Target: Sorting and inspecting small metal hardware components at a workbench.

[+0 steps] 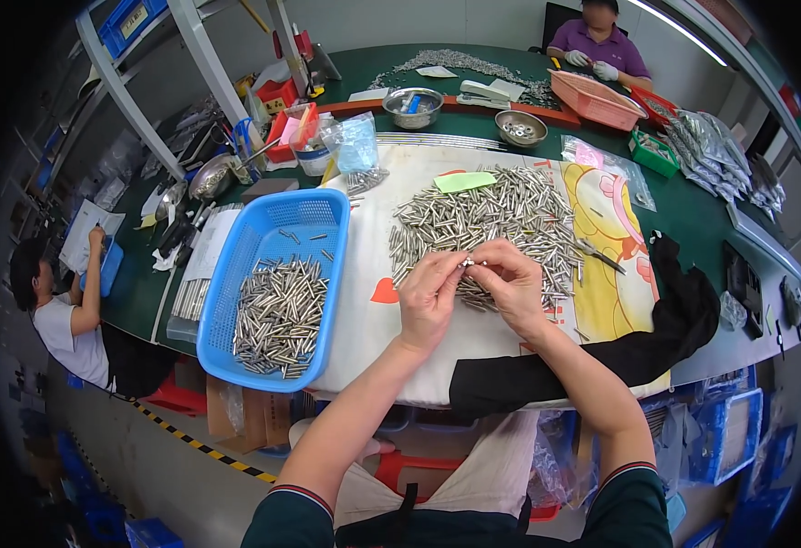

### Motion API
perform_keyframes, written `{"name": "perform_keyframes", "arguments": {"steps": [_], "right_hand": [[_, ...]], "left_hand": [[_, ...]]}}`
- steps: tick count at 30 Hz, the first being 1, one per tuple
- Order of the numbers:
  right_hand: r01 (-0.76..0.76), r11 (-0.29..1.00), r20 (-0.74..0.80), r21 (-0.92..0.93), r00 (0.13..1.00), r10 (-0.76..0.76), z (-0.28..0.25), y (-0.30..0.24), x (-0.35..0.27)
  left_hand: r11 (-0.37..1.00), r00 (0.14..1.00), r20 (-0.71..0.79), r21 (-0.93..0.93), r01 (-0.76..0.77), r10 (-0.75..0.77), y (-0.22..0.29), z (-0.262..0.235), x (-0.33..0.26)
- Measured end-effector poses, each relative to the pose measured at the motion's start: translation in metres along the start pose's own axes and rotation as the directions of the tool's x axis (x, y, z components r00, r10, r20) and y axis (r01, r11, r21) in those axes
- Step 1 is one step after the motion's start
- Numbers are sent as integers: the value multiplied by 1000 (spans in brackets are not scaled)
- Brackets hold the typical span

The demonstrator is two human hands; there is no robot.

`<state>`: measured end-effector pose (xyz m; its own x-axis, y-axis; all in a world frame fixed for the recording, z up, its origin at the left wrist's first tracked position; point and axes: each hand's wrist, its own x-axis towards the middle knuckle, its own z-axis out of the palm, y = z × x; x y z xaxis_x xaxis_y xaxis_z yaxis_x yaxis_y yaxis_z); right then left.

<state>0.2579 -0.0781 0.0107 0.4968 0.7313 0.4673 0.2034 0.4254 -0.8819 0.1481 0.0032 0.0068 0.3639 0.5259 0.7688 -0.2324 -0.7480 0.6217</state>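
My left hand and my right hand meet above the near edge of a wide pile of small metal pins. Fingertips of both hands pinch a small shiny metal piece; its exact shape is mostly hidden by the fingers. A light green paper slip rests on top of the pile. To the left stands a blue perforated basket, partly filled with similar metal pins. On the right side of the pile lies a pair of pliers or tweezers with dark handles.
A black cloth lies along the table's near edge by my right forearm. Metal bowls, a plastic bag and a green bin stand farther back. One co-worker sits across the table; another sits at left.
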Motion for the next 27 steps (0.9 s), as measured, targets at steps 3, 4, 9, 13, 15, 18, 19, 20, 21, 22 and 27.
{"name": "perform_keyframes", "arguments": {"steps": [3,4,9,13,15,18,19,20,21,22,27], "right_hand": [[-16,1000,9,22,1000,16,0,0,0],[-18,999,11,32,1000,17,0,1,0],[-25,997,16,76,1000,24,0,0,0],[-41,996,11,73,999,40,0,1,0],[-49,996,14,77,999,48,2,2,0],[-61,995,8,81,998,61,-1,1,0],[-67,996,25,63,998,66,-3,2,0],[-73,996,42,46,997,71,-3,3,0],[-74,996,41,46,997,72,-3,2,0],[-98,993,44,73,995,95,-2,0,1],[-144,989,-3,31,989,145,-3,2,1]], "left_hand": [[1000,1000,-2,3,4,-4,1,0,0],[1000,1000,-1,3,4,-4,1,1,0],[998,999,9,-39,42,-41,3,1,1],[996,998,13,-61,62,-61,1,1,0],[994,996,17,-73,87,-86,-1,1,-1],[991,994,18,-75,107,-106,2,2,-1],[991,994,19,-75,107,-106,1,2,-1],[987,991,31,-89,132,-130,0,1,-2],[982,987,45,-102,157,-154,0,1,-2],[982,987,45,-101,159,-155,0,1,-2],[631,807,265,-513,582,-528,-4,0,0]]}}
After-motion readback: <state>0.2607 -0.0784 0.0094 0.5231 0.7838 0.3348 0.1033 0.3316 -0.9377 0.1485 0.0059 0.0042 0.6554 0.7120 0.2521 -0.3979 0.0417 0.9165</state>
